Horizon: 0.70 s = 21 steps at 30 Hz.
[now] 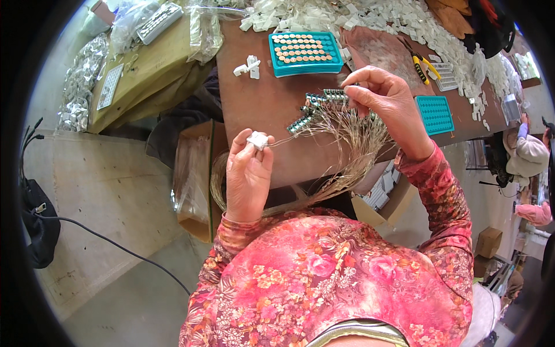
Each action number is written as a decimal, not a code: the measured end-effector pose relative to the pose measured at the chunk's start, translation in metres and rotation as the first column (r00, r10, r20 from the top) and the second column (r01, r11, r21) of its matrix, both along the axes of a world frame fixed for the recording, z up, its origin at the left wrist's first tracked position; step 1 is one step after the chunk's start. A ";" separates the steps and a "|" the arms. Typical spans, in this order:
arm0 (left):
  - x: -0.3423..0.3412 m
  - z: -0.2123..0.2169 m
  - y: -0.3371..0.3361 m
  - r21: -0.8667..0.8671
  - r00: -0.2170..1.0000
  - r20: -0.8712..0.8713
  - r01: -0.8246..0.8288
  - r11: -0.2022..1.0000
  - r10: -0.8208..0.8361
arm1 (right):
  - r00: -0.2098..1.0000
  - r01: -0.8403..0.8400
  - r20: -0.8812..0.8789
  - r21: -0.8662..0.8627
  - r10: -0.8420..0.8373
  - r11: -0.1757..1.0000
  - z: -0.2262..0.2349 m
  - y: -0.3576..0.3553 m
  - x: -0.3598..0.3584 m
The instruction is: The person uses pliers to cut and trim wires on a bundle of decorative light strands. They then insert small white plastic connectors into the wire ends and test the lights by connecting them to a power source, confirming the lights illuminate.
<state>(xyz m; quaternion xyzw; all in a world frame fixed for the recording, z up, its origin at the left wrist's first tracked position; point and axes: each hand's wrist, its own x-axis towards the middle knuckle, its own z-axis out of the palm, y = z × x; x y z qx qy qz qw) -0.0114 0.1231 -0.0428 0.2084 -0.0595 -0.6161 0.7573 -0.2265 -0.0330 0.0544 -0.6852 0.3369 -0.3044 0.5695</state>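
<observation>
My left hand point(247, 185) pinches a small white plastic case point(258, 140) between thumb and fingers, left of the table's middle. Thin wires run from near the case toward a bundle of thin pale wires point(361, 141), which hangs over the table's front edge. Small green circuit boards point(317, 105) lie in rows at the bundle's far end. Over their right end is my right hand point(390, 101), thumb and forefinger brought together; what lies between the fingertips is too small to make out.
Beyond the boards stands a teal tray point(306, 71) of round discs. To the right lie yellow-handled pliers point(420, 68) and another teal tray point(435, 114). White plastic pieces point(399, 26) heap along the back. Open cardboard boxes point(199, 222) stand below the table's front edge.
</observation>
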 end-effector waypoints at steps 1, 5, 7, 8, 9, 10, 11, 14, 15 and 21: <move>0.002 0.000 0.002 0.003 1.000 0.023 -0.008 1.000 0.008 | 0.999 0.039 -0.028 0.009 -0.039 0.999 -0.002 0.001 -0.001; 0.011 0.000 0.017 0.054 0.960 0.276 -0.072 0.996 0.055 | 0.988 0.143 -0.055 -0.013 -0.143 0.990 -0.009 0.005 -0.007; 0.013 0.001 0.028 0.067 0.881 0.470 -0.085 0.994 0.044 | 0.986 0.160 -0.045 -0.004 -0.160 0.987 -0.010 0.007 -0.009; 0.011 0.001 0.034 0.123 0.826 0.563 -0.109 0.986 0.021 | 0.986 0.166 -0.031 0.009 -0.165 0.986 -0.010 0.009 -0.010; 0.011 0.001 0.040 0.140 0.771 0.635 -0.058 0.988 -0.045 | 0.981 0.190 -0.029 0.031 -0.189 0.981 -0.010 0.011 -0.010; 0.011 0.002 0.045 0.162 0.705 0.700 -0.008 0.987 -0.109 | 0.985 0.172 0.007 0.009 -0.172 0.985 -0.010 0.013 -0.011; 0.011 0.003 0.050 0.190 0.631 0.756 0.039 0.981 -0.172 | 0.985 0.169 0.032 -0.003 -0.169 0.986 -0.010 0.015 -0.012; 0.004 0.005 0.062 0.257 0.453 0.842 0.141 0.956 -0.293 | 0.979 0.181 0.103 -0.034 -0.176 0.983 -0.011 0.017 -0.012; 0.003 0.005 0.065 0.278 0.329 0.888 0.175 0.944 -0.322 | 0.975 0.190 0.127 -0.043 -0.183 0.981 -0.011 0.016 -0.012; 0.006 -0.004 0.083 0.445 0.155 0.870 0.166 0.880 -0.469 | 0.950 0.251 0.186 0.017 -0.250 0.968 -0.018 0.013 -0.012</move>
